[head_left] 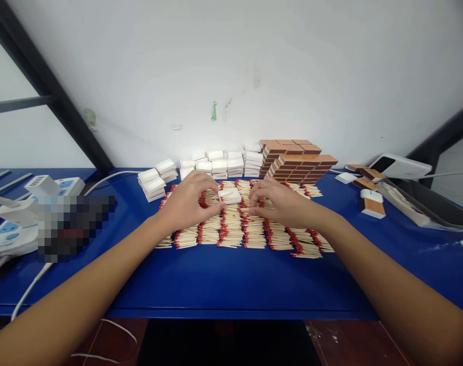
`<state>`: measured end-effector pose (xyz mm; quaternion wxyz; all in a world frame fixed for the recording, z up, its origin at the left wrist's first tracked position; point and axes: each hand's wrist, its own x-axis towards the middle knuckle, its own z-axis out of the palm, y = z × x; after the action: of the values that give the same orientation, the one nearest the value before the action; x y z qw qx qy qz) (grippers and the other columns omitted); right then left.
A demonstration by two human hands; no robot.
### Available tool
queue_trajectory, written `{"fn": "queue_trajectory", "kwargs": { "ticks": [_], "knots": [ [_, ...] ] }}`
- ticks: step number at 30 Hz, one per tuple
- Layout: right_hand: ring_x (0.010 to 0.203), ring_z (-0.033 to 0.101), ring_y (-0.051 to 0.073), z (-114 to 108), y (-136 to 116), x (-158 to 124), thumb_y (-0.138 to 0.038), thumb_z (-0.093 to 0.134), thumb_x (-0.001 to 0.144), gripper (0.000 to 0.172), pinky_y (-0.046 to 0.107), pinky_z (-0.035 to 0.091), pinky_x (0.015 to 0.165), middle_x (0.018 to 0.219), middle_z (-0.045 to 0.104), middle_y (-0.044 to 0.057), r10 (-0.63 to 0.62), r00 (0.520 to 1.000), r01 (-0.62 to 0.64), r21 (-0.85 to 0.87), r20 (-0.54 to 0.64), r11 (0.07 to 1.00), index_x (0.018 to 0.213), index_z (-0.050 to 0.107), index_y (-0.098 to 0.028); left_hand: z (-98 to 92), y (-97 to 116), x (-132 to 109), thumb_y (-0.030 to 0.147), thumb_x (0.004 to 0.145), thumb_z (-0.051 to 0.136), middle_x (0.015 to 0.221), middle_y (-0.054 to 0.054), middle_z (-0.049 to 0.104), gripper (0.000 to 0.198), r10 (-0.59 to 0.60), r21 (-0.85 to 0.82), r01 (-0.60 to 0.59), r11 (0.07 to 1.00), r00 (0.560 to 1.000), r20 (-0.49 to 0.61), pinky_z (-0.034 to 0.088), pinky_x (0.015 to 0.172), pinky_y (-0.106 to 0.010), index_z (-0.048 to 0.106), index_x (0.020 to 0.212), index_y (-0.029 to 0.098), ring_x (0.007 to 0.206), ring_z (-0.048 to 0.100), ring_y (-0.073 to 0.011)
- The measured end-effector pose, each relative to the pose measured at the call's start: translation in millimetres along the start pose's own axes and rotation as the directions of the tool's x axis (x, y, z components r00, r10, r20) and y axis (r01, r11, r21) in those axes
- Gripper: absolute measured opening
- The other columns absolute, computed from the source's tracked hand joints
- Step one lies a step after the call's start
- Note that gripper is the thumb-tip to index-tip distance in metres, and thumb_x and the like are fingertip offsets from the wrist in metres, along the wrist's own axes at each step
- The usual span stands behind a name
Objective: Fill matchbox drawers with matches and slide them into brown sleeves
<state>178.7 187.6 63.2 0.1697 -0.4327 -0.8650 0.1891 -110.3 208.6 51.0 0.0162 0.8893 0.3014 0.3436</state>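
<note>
My left hand [189, 203] grips a small white matchbox tray [230, 196] by its left end, between thumb and fingers. Something pale, perhaps a matchstick or two, lies inside the tray. To the right of it, my right hand [275, 202] is low over the matches with its fingers curled toward the thumb. Whatever its fingertips hold, if anything, is too small to make out. Beneath both hands, red-headed matches [231, 236] lie in several side-by-side rows on the blue table [224, 284].
White trays [212, 165] are stacked along the wall, with brown matchboxes [300, 162] piled to their right. Power strips [13, 231] and cables occupy the left side. At the right are loose matchboxes [372, 207], a white device [401, 166] and a dark flat object [430, 203].
</note>
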Motion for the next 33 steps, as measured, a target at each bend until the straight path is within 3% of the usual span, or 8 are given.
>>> {"fn": "queue_trajectory", "kwargs": {
  "ticks": [8,17,24,33],
  "knots": [
    [0.111,0.054,0.033,-4.7,9.0,0.5,-0.056,0.057,0.102,0.035,0.049,0.044,0.093,0.102,0.068,0.011,-0.030,0.998,0.028,-0.030,-0.052,0.999,0.088,0.063,-0.025,-1.6,-2.0,-0.5,0.035,0.091,0.079,0.112,-0.009,0.075,0.023,0.031,0.041,-0.031,0.999,0.999,0.021,0.054,0.104,-0.051,0.071,0.107,0.020,0.115,0.065,-0.0295],
    [0.110,0.057,0.033,-1.2,10.4,0.9,-0.049,0.052,0.104,0.028,0.048,0.045,0.093,0.105,0.066,0.012,-0.024,0.981,0.008,-0.079,-0.194,0.997,0.093,0.061,-0.026,-1.8,-1.4,-0.2,0.037,0.092,0.077,0.111,-0.010,0.075,0.024,0.034,0.046,-0.037,0.998,0.998,0.051,0.055,0.102,-0.050,0.071,0.108,0.020,0.113,0.065,-0.0300],
    [0.109,0.057,0.033,2.7,13.8,2.9,-0.042,0.053,0.105,0.022,0.048,0.046,0.092,0.104,0.065,0.011,-0.028,0.983,0.012,-0.088,-0.183,0.996,0.092,0.060,-0.025,-1.3,-1.4,-0.7,0.038,0.094,0.075,0.111,-0.011,0.074,0.026,0.045,0.062,-0.050,0.997,0.997,0.069,0.055,0.102,-0.049,0.071,0.111,0.019,0.114,0.064,-0.0300],
    [0.103,0.055,0.031,12.6,16.6,8.2,-0.035,0.058,0.104,0.020,0.044,0.044,0.089,0.099,0.065,0.011,-0.122,0.977,0.095,-0.155,-0.174,0.983,0.089,0.063,-0.024,-1.3,-3.1,-0.3,0.038,0.095,0.073,0.109,-0.010,0.073,0.024,0.031,0.106,-0.037,0.994,0.998,0.051,0.055,0.100,-0.049,0.070,0.111,0.020,0.111,0.064,-0.0298]
  ]
}}
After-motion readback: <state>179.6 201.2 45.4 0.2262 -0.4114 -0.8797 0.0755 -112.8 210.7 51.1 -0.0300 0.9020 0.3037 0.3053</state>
